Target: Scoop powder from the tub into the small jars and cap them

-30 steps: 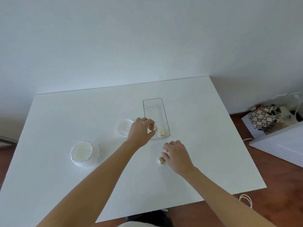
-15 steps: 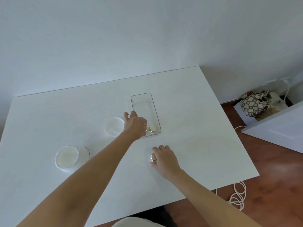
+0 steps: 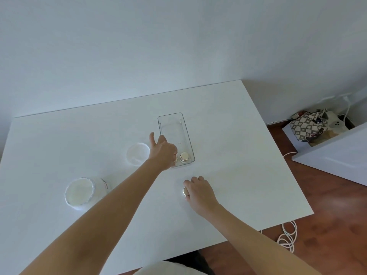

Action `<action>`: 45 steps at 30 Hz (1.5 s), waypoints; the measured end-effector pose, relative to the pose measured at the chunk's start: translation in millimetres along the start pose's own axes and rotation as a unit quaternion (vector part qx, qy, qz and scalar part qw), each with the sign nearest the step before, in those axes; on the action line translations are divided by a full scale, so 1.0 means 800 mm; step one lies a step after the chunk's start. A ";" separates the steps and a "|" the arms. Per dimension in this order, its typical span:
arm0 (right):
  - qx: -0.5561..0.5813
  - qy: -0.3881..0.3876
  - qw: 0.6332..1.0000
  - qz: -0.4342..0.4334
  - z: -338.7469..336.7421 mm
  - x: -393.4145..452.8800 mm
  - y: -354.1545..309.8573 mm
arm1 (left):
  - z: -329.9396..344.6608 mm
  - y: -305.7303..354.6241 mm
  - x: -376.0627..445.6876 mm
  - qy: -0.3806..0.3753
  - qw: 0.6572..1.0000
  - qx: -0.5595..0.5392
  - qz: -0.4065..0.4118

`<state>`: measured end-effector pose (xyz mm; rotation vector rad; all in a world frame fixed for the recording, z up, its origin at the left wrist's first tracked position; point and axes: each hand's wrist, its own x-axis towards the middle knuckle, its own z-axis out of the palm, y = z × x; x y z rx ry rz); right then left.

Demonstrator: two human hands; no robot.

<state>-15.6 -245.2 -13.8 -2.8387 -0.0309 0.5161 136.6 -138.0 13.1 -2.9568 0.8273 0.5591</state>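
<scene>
Half a second ago the left hand [image 3: 163,151] was bunched over a small gold-capped jar [image 3: 175,158] in the near end of the clear rectangular plastic tray [image 3: 172,124]; now its grip has loosened, fingers spread and forefinger lifted, so that jar looks delivered beside a second capped jar [image 3: 184,157]. The right hand [image 3: 199,192] keeps a narrow grip around a third gold-capped jar [image 3: 185,192] on the white worktop [image 3: 238,155], probably next for the tray. The open white powder tub [image 3: 79,192] sits well to the left, its round white lid [image 3: 137,153] nearer the tray.

A single wide-angle head camera looks forward and steeply down over the white desk [image 3: 228,135] from its near edge, close above both forearms, facing the wall [image 3: 178,46] behind.
</scene>
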 end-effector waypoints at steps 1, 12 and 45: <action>0.006 0.006 1.000 0.003 -0.002 0.000 0.002 | -0.001 -0.002 -0.003 0.007 1.000 -0.012 0.004; 0.155 0.152 0.976 -0.016 -0.091 0.026 0.039 | 0.030 -0.026 -0.067 0.111 0.981 -0.152 -0.040; -0.130 0.058 0.986 -0.083 -0.150 0.152 -0.003 | 0.043 -0.029 -0.070 0.136 0.976 -0.166 -0.036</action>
